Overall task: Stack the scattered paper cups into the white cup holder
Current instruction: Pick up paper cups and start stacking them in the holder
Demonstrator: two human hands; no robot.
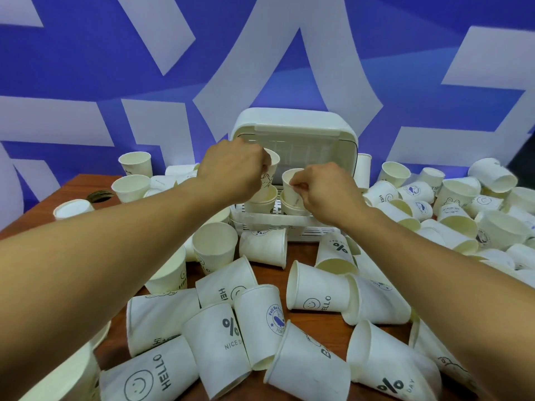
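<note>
At frame centre, the left hand (231, 167) grips a bear-print paper cup (267, 180) and the right hand (324, 192) pinches a plain paper cup (291, 188) over stacks in the slotted white plastic cup holder (269, 219); printed cups litter the wooden table (321, 327).

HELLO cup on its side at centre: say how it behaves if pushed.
Likely rolls in an arc: the HELLO cup lies on its side and tapers. Probably light and easily crushed: empty thin paper. Its neighbour cup would likely shift too.

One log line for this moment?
left hand: grips bunny cup | right hand: pinches second cup | both over white cup holder
</note>
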